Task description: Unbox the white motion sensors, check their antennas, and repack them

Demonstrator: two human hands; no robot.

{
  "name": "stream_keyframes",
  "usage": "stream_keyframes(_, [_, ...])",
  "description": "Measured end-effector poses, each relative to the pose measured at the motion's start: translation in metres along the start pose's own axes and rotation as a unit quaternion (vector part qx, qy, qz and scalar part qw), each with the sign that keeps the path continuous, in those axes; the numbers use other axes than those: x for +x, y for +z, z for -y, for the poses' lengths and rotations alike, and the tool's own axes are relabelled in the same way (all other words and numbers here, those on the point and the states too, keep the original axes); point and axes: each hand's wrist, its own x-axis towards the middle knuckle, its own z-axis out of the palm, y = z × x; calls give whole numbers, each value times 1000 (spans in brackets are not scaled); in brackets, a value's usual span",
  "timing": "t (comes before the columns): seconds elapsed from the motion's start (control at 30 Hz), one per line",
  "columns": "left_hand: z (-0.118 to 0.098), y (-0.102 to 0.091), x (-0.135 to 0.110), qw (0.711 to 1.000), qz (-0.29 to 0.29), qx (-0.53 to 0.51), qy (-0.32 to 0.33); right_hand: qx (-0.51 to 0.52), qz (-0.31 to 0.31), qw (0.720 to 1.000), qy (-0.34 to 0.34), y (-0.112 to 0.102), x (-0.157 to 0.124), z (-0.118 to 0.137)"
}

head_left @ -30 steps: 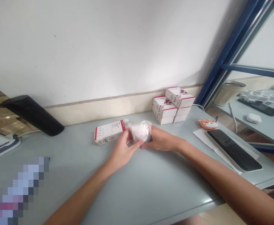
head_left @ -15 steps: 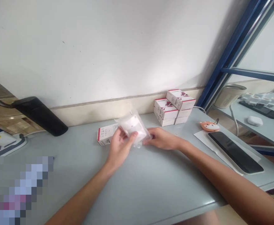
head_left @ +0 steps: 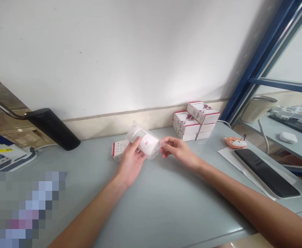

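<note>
A clear plastic bag (head_left: 151,146) with a white rounded item inside, marked with a small red print, is held above the grey table. My left hand (head_left: 131,158) grips it from the left, thumb on top and fingers beneath. At the bag's right end, my right hand (head_left: 175,150) pinches the loose plastic between thumb and fingers. Just behind my left hand lies a white and red box (head_left: 118,150), partly hidden by that hand and the bag. What exactly the white item is, I cannot make out.
Several white and red boxes (head_left: 196,120) are stacked against the wall. On the right, a phone-like black device (head_left: 267,172) rests on white paper beside an orange animal-faced case (head_left: 235,142). A black padded bar (head_left: 54,129) leans in at left. A blue-framed glass panel (head_left: 254,82) bounds the right.
The bag has turned in my left hand, and its red print now faces up. My right fingers have moved onto the bag's right end. The whole view has shifted slightly.
</note>
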Motion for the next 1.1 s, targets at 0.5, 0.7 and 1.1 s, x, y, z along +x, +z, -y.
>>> stream_keyframes(0.5, [-2, 5, -4, 1000, -6, -1, -3, 204, 134, 963, 113, 20, -15, -7])
stream_keyframes(0.7, [-6, 5, -1, 999, 7, -13, 40, 132, 77, 984, 87, 10, -9, 1])
stream_keyframes(1.1, [0, 4, -6, 989, 65, 115, 65, 171, 16, 983, 63, 14, -10, 0])
